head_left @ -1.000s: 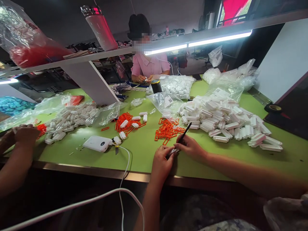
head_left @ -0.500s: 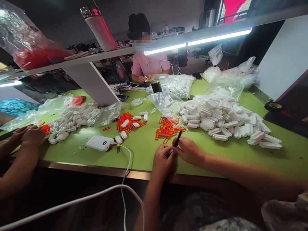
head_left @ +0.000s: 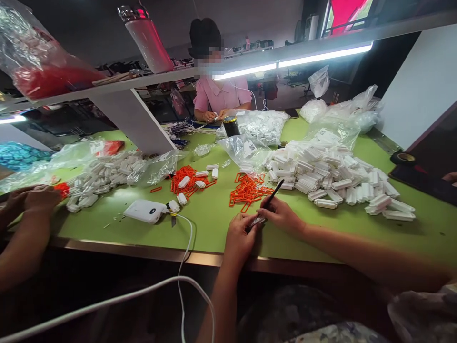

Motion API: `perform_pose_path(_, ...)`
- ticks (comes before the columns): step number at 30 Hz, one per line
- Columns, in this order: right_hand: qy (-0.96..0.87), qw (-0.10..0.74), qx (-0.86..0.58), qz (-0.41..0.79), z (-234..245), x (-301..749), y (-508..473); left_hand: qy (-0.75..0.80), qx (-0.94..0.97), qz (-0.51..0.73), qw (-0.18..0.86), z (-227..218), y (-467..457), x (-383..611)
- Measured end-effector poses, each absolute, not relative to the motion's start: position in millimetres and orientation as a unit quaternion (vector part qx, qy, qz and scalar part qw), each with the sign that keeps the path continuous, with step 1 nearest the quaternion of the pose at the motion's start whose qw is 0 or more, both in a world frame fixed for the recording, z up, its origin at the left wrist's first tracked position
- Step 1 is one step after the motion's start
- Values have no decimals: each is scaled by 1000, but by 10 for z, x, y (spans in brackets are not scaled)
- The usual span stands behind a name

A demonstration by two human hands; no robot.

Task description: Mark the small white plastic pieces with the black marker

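Near the table's front edge, my left hand [head_left: 241,233] is closed round a small connector piece [head_left: 257,221]; its top shows pale and patterned, while my fingers cover the rest. My right hand [head_left: 283,215] grips a slim black pen-like tool [head_left: 274,193], tilted up to the right, its lower end at the connector piece. Just beyond my hands lies a heap of orange rectangular plastic frames [head_left: 246,193]. Back and right of them is a big pile of white plastic connector housings [head_left: 321,166].
A white power bank [head_left: 144,211] with a white cable [head_left: 191,233] lies left. Beside it is another orange heap [head_left: 183,178] with white pieces. A co-worker's hands [head_left: 39,197] work at far left; another person [head_left: 221,95] sits opposite. A lit shelf [head_left: 171,76] spans above.
The black tool has tilted further to the right, and my right hand has shifted slightly right. More of the connector piece in my left hand shows. The whole view has moved a little.
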State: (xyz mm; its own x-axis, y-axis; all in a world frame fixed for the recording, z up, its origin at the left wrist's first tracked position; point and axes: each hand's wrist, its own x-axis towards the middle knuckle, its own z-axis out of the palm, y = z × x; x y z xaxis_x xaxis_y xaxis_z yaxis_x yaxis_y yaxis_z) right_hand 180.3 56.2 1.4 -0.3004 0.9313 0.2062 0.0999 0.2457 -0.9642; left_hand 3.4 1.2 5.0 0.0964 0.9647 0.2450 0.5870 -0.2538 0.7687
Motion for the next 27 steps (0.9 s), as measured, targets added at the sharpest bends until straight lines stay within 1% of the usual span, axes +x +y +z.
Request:
perform_pose_path(13,-691,432,-406,414,-38,1779,518,555,688,378,275,27,6,15)
perform_pose_path(17,-743,422,-394,338,-31,1762,475,556,686,382,271,17,10,18)
perform_pose_path(22,-815,385,-359,241,12,1754,443,570,681,384,253,2,32,14)
perform_pose_path(25,-817,377,-361,245,25,1746,454,577,680,379,248,6,35,11)
perform_pose_path(27,-790,394,-372,287,12,1748,477,571,685,377,248,13,31,10)
